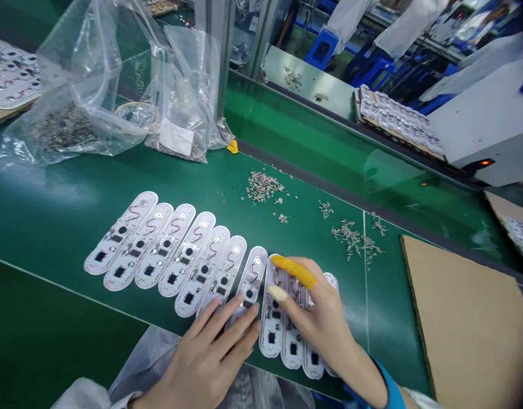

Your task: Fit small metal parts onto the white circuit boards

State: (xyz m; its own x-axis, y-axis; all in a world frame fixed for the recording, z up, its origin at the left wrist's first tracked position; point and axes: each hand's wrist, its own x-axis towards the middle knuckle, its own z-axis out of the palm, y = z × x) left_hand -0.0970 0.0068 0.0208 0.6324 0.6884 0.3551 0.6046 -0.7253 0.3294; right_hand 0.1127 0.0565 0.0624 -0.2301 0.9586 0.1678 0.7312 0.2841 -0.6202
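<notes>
A row of white, rounded-end casings [175,250] with circuit boards, black chips and thin red wires lies slantwise on the green tabletop. My left hand [210,352] is open, palm down, its outstretched fingers over the lower ends of casings in the middle of the row. My right hand [316,307], with a yellow finger cot [294,270] on its index finger, reaches over the right part of the row. Its index finger and thumb are apart at the upper end of one casing [271,324]. The hand hides parts of the casings beneath it.
Small metal parts [263,186] lie in a pile behind the row, with more scattered parts [348,236] farther right. Clear plastic bags [91,102] of parts stand at the back left. A cardboard sheet [469,318] lies at right. A raised green ledge [295,130] borders the back.
</notes>
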